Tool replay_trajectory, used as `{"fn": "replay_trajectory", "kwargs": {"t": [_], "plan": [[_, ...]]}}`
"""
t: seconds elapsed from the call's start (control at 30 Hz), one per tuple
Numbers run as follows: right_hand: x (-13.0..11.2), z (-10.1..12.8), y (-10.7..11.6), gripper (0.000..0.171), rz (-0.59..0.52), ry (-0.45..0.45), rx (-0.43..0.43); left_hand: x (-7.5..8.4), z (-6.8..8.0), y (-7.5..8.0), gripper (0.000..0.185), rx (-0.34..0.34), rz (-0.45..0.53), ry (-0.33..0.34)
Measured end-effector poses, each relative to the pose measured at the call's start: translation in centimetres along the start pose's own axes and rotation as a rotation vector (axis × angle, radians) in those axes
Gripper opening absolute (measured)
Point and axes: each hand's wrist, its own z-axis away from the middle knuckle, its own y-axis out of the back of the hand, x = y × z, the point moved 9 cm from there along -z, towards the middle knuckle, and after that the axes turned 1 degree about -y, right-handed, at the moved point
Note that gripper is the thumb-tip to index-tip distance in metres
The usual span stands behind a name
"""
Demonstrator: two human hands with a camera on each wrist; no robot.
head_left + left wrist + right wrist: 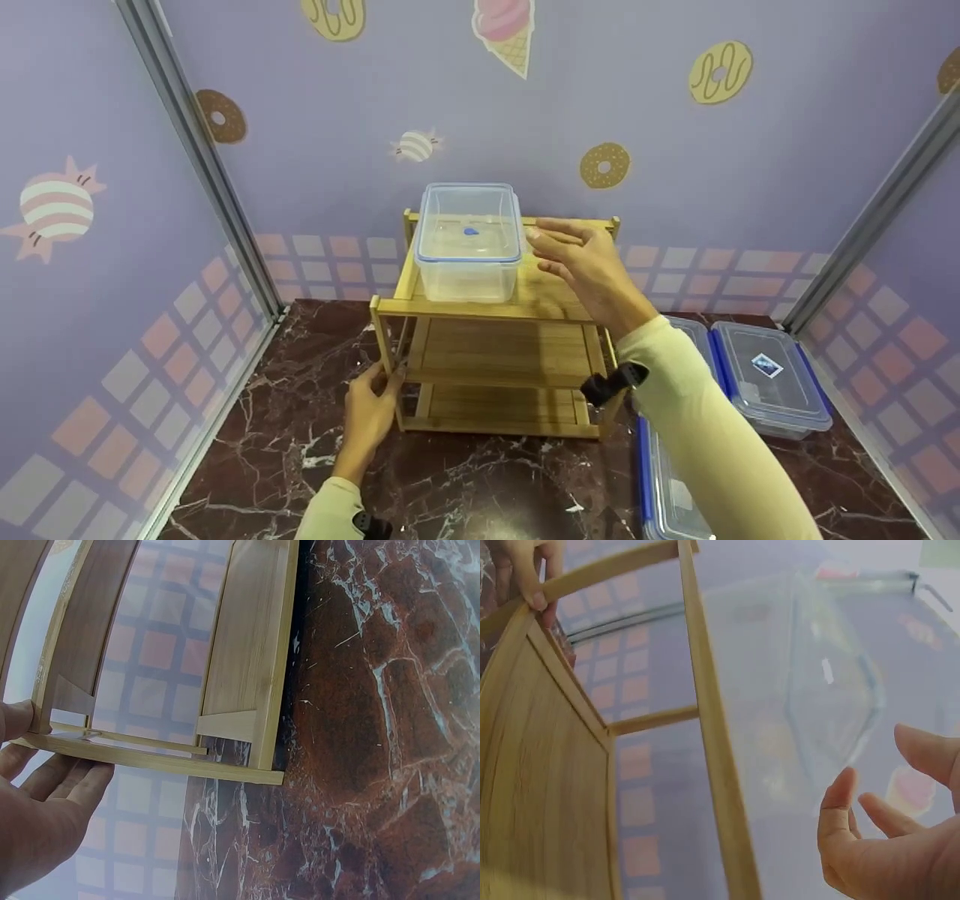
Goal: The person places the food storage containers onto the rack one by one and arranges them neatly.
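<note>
A clear plastic box (469, 277) with a blue-rimmed lid and a small blue tab stands on the left part of the top shelf of a three-tier wooden rack (495, 352). My left hand (370, 405) grips the rack's front left post at about the middle shelf. In the left wrist view, its thumb lies on one side of the wood and its fingers (90, 784) on the other. My right hand (585, 266) hovers over the top shelf, right of the box, fingers loosely bent and holding nothing. The right wrist view shows a gap between those fingertips (840, 787) and the box.
Several clear boxes with blue clips lie on the marble floor (480, 487) to the right, one bearing a picture sticker (766, 365). My right forearm partly hides them. Purple walls (675, 187) with sweets and tile patterns enclose the rack behind and on both sides.
</note>
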Motion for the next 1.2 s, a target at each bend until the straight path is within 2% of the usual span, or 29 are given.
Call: {"fn": "replay_trajectory", "kwargs": {"t": [0.17,0.3,0.57,0.67,0.8,1.2], "plan": [[-1.1,3.2,1.1,0.054,0.095,0.057,-0.05,0.1,0.1,0.1,0.038,0.012,0.003,-0.01],[-1.4,6.2,2.8,0.056,0.186,0.101,-0.056,0.2,0.1,0.1,0.034,0.009,0.011,-0.012],[-1.5,12.3,7.9,0.051,0.291,0.169,-0.028,0.3,0.1,0.0,0.029,0.0,0.014,-0.014],[-1.1,14.2,10.2,0.05,0.372,0.182,0.004,0.3,0.1,0.0,0.029,-0.001,0.01,-0.016],[0.0,16.0,13.5,0.05,0.471,0.166,0.075,0.3,0.2,0.0,0.031,-0.006,0.025,-0.016],[6.2,19.7,22.0,0.051,0.603,0.073,0.22,0.4,0.2,0.2,0.03,0.023,0.013,-0.042]]}}
